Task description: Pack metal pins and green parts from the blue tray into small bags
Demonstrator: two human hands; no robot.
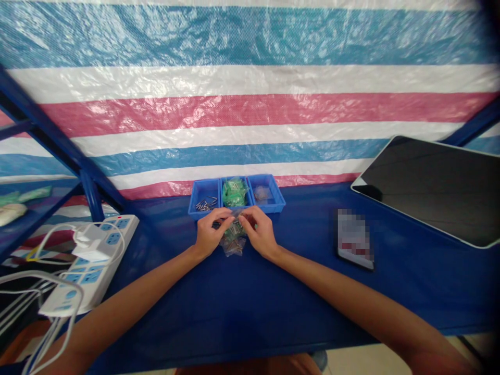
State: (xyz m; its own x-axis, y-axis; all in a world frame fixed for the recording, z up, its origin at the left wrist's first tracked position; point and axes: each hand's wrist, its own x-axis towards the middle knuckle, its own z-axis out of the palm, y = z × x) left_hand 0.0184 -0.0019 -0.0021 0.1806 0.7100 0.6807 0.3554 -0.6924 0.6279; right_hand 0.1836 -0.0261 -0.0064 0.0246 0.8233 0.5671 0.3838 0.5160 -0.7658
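My left hand [212, 232] and my right hand [259, 232] meet in front of the blue bins, fingers pinched on the top edge of a small clear plastic bag [234, 240]. Small metal and green pieces show through the bag. Right behind my hands are three blue bins side by side. Dark metal pins [206, 204] lie in the left bin [192, 200]. Green packets in clear plastic [235, 191] fill the middle one. In the right bin [279, 197] is a small clear bag [262, 194], its contents too small to tell.
A white power strip [113, 255] with a plug and looping cables lies at the left. On the right of the blue table [234, 312] are a phone-like object [354, 239] and a large dark-screened device [433, 187]. Striped sheeting [250, 114] hangs behind; blue metal struts [91, 195] stand left.
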